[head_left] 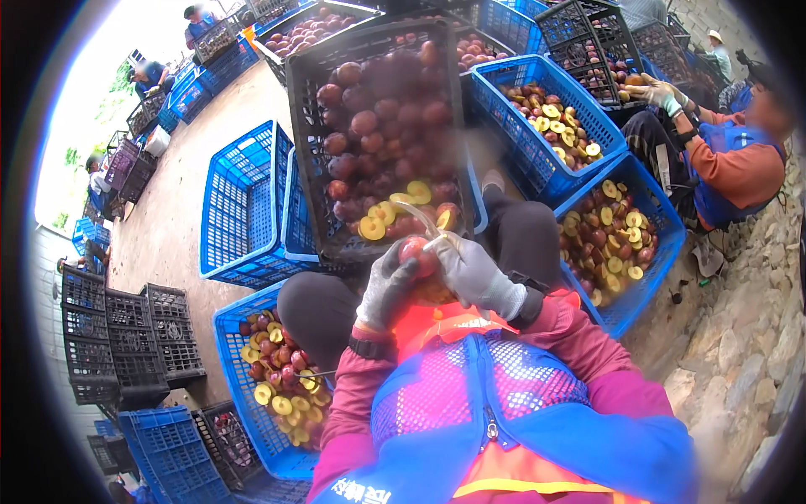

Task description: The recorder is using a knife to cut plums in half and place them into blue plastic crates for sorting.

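Note:
My left hand (388, 284), in a grey glove, is closed around a red plum (418, 254) in front of my chest. In my right hand (478, 270), also gloved, is a small knife with a curved, pale blade (417, 213); the handle is mostly hidden by the fingers. The blade points up and away from me, close beside the plum. Just beyond both hands stands a tilted black plastic crate (307, 168) of dark red plums (365, 123). Several yellow-fleshed cut plums (382, 212) lie at its near end.
Blue baskets of cut plums stand by my left knee (225, 336) and right side (670, 252), with another (554, 181) farther right. Left of the crate is an empty blue basket (243, 202). A co-worker (730, 168) sits at right. Black crates (126, 336) are stacked at left.

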{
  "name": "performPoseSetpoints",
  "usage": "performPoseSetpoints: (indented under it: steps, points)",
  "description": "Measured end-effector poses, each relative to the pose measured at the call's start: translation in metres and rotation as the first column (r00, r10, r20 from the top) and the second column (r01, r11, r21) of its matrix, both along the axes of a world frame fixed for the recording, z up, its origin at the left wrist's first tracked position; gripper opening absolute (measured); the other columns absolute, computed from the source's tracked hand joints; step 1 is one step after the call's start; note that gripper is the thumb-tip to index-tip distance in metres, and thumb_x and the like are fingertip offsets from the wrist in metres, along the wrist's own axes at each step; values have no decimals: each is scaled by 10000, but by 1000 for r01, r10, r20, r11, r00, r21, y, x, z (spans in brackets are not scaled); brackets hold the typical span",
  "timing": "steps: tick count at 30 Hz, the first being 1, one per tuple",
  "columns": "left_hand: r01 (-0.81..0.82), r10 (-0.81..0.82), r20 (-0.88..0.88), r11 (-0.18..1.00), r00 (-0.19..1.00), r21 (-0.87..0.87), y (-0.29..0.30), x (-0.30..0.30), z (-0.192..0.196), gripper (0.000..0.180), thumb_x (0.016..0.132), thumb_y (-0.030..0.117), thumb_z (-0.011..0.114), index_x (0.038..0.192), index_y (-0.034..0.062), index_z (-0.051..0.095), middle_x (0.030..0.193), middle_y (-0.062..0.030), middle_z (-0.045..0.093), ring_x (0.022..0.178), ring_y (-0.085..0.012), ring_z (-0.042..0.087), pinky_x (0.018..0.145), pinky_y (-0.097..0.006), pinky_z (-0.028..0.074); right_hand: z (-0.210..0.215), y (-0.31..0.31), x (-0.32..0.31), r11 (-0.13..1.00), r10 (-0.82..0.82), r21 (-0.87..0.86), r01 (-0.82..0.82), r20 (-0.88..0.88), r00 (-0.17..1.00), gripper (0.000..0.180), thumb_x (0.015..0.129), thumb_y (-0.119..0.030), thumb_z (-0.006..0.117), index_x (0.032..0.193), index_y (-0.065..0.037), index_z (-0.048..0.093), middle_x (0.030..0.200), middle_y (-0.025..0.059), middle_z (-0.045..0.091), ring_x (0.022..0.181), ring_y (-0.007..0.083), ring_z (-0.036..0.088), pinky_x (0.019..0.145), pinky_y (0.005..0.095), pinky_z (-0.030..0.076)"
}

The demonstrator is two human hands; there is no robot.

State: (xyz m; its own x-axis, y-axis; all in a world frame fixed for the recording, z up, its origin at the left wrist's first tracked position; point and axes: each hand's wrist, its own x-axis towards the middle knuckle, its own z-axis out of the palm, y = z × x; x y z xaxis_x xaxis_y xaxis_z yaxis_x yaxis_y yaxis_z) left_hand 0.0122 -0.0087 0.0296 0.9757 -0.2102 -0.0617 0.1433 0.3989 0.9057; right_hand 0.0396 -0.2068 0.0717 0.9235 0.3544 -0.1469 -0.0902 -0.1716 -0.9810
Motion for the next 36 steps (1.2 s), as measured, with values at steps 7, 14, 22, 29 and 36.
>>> performPoseSetpoints:
  steps: [7, 14, 22, 29, 36]
  points:
    - [-117, 97, 71, 911, 993, 396, -11, 5, 0, 482, 988, 203, 786, 1391, -8, 625, 1181, -61, 700, 1074, -132, 650, 949, -305, 547, -41, -3, 5, 904, 30, -406, 136, 376, 926, 444, 1134, -350, 480, 1426, -33, 587, 818, 293, 719, 748, 503, 706, 674, 574, 558]
    - [-533, 120, 566, 538, 816, 653, -15, 10, 6, 569, 954, 123, 798, 1450, -32, 568, 1308, -141, 660, 1138, -233, 690, 983, -365, 576, -78, -26, 29, 698, 185, -686, 206, 450, 874, 422, 1118, -346, 527, 1417, -62, 619, 719, 239, 705, 659, 451, 711, 602, 572, 547]
    - [-234, 184, -167, 899, 969, -369, -3, 7, 51, 592, 960, -56, 704, 1509, 85, 532, 1352, -137, 645, 1177, -323, 692, 1043, -496, 600, -30, -15, 5, 994, -82, 2, 108, 663, 744, 304, 1111, -203, 612, 1322, 13, 648, 936, 239, 743, 830, 377, 777, 700, 402, 577]
    - [-219, 176, -159, 923, 971, -317, -7, 5, 30, 477, 950, -53, 723, 1389, 68, 580, 1263, -109, 660, 1105, -262, 702, 972, -432, 618, -21, -19, -20, 961, 166, -276, -1, 574, 802, 295, 1084, -220, 625, 1319, -41, 633, 860, 230, 716, 762, 440, 718, 661, 493, 559]
    - [-245, 220, -186, 962, 958, -122, -21, -3, 19, 402, 998, 63, 729, 1373, 90, 586, 1166, -67, 678, 993, -190, 717, 813, -333, 628, -50, -13, -22, 886, 210, -452, 104, 591, 779, 262, 1075, -268, 625, 1246, -69, 623, 777, 195, 692, 637, 428, 676, 566, 525, 516]
